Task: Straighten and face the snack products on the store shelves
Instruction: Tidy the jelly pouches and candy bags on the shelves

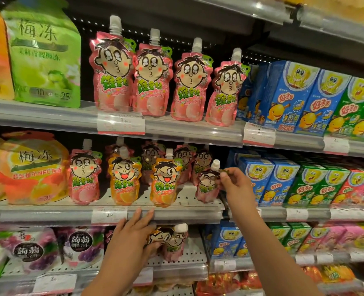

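Nearest the camera, the left hand (132, 236) is gripping an orange jelly pouch (158, 236) tipped sideways just beneath the middle shelf rail (176, 214), its index and middle fingers lying straight up against that rail while the rest of the hand is wrapping the pouch; a pink pouch (175, 242) seems to be bunched with it, though the overlap is making this hard to read. Above and to the right, the right hand (234, 184) is pinching the top corner of a pink peach jelly pouch (206, 186), thumb and fingertips closed on it, as it is standing on the middle shelf at the right end of its row. Two orange pouches (166, 180) are standing left of it, facing outward. Farther up, four pink pouches (151, 80) are lining the upper shelf beside blue snack boxes (287, 99).
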The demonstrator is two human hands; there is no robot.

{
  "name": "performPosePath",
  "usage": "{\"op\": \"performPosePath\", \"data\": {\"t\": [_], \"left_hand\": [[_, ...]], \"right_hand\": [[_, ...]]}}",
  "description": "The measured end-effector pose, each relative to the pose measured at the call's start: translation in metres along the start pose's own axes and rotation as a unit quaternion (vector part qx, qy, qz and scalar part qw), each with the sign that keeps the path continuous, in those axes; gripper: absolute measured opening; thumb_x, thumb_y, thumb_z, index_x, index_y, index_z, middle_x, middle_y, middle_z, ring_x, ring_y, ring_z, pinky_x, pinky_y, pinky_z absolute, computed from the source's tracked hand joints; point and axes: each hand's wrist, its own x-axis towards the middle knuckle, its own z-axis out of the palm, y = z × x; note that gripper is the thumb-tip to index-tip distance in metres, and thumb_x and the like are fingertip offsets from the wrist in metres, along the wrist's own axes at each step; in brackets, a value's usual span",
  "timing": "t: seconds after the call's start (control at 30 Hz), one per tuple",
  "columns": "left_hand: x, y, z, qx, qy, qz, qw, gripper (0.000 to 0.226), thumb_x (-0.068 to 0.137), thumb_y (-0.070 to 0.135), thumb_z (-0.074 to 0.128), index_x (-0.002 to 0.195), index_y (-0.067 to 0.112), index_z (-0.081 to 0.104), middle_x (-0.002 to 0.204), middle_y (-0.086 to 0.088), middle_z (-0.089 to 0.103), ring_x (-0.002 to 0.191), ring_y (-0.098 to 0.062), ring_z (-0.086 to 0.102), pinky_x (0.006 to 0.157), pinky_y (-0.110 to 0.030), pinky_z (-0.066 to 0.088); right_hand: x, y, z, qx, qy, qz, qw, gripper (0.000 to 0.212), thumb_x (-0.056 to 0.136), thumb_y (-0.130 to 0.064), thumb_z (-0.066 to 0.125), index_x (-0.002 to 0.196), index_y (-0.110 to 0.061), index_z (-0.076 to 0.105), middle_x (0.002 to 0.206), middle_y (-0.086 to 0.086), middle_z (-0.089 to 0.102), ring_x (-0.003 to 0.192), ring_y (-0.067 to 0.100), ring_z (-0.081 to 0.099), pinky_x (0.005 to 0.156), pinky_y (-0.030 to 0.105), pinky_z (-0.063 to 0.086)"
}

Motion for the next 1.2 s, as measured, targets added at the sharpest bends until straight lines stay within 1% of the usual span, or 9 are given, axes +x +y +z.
{"op": "performPosePath", "data": {"t": [0.07, 0.2, 0.53, 0.63, 0.7, 0.8, 0.93, 1.03, 1.2], "left_hand": [[-0.001, -0.001, 0.000, -0.009, 0.017, 0.011, 1.000, 0.043, 0.078, 0.051, 0.080, 0.118, 0.038, 0.070, 0.157, 0.020, 0.031, 0.146, -0.020, 0.036, 0.114, -0.052, 0.037], [0.000, 0.000, 0.000, 0.052, 0.007, 0.006, 0.999, 0.052, 0.049, 0.054, 0.095, 0.094, 0.039, 0.074, 0.141, 0.012, 0.058, 0.123, -0.025, 0.064, 0.089, -0.050, 0.058], [0.003, 0.000, 0.002, 0.054, 0.042, 0.007, 0.998, 0.052, 0.047, 0.052, 0.097, 0.092, 0.037, 0.075, 0.137, 0.013, 0.063, 0.120, -0.024, 0.066, 0.087, -0.048, 0.058], [0.002, 0.001, 0.000, 0.050, 0.047, 0.005, 0.998, 0.053, 0.047, 0.050, 0.098, 0.092, 0.035, 0.076, 0.136, 0.011, 0.064, 0.119, -0.026, 0.067, 0.086, -0.049, 0.059], [0.001, 0.002, -0.001, 0.032, 0.045, 0.003, 0.998, 0.048, 0.052, 0.046, 0.097, 0.093, 0.033, 0.075, 0.138, 0.010, 0.062, 0.122, -0.027, 0.065, 0.090, -0.051, 0.057], [-0.002, 0.003, 0.000, -0.003, 0.038, -0.004, 0.999, 0.038, 0.069, 0.042, 0.090, 0.101, 0.029, 0.075, 0.148, 0.010, 0.052, 0.136, -0.029, 0.053, 0.104, -0.055, 0.045], [-0.003, 0.005, -0.005, -0.044, 0.019, -0.008, 0.999, 0.040, 0.089, 0.048, 0.070, 0.124, 0.028, 0.068, 0.160, 0.017, 0.023, 0.154, -0.023, 0.020, 0.121, -0.053, 0.019], [-0.002, 0.010, -0.012, -0.052, -0.020, -0.016, 0.998, 0.046, 0.094, 0.056, 0.059, 0.133, 0.032, 0.061, 0.162, 0.020, 0.002, 0.157, -0.021, 0.000, 0.124, -0.051, 0.007], [-0.015, 0.027, -0.008, -0.083, -0.046, -0.016, 0.995, 0.044, 0.091, 0.060, 0.060, 0.128, 0.037, 0.064, 0.165, 0.014, -0.006, 0.155, -0.023, -0.017, 0.125, -0.051, 0.002]], "right_hand": [[0.006, 0.002, 0.002, 0.024, 0.000, 0.026, 0.999, 0.011, 0.102, -0.019, 0.057, 0.093, -0.016, 0.062, 0.087, 0.005, 0.073, 0.076, 0.013, 0.068, 0.077, 0.039, 0.057], [0.012, 0.000, 0.004, 0.030, 0.005, 0.021, 0.999, 0.010, 0.102, -0.017, 0.057, 0.098, -0.009, 0.061, 0.079, 0.003, 0.070, 0.069, 0.011, 0.065, 0.078, 0.045, 0.059], [0.020, -0.003, 0.001, 0.005, 0.003, 0.000, 1.000, 0.024, 0.098, -0.010, 0.059, 0.118, -0.022, 0.062, 0.098, 0.005, 0.074, 0.080, 0.020, 0.075, 0.081, 0.055, 0.060], [0.008, -0.006, -0.006, -0.093, 0.017, -0.060, 0.994, 0.038, 0.095, -0.025, 0.061, 0.131, -0.034, 0.055, 0.117, -0.013, 0.069, 0.081, 0.004, 0.072, 0.084, 0.045, 0.060], [-0.013, -0.012, -0.011, -0.120, 0.038, -0.096, 0.987, 0.043, 0.095, -0.022, 0.061, 0.137, -0.032, 0.052, 0.096, -0.030, 0.069, 0.072, -0.004, 0.066, 0.074, 0.027, 0.055], [-0.057, -0.010, -0.017, -0.125, 0.037, -0.134, 0.982, 0.029, 0.096, -0.014, 0.061, 0.120, -0.031, 0.060, 0.068, -0.017, 0.066, 0.056, 0.006, 0.061, 0.052, 0.017, 0.044], [-0.101, 0.015, -0.005, -0.116, -0.158, 0.000, 0.981, 0.015, 0.094, -0.028, 0.068, 0.108, -0.034, 0.065, 0.081, -0.007, 0.075, 0.072, 0.014, 0.072, 0.072, 0.042, 0.059], [-0.123, 0.028, 0.010, -0.071, -0.246, 0.054, 0.965, 0.032, 0.088, -0.041, 0.073, 0.117, -0.037, 0.063, 0.095, -0.006, 0.077, 0.079, 0.019, 0.074, 0.075, 0.048, 0.060], [-0.142, 0.028, 0.018, 0.040, -0.214, 0.098, 0.971, 0.010, 0.094, -0.019, 0.070, 0.102, -0.022, 0.074, 0.085, 0.012, 0.075, 0.082, 0.027, 0.074, 0.069, 0.033, 0.060]]}}
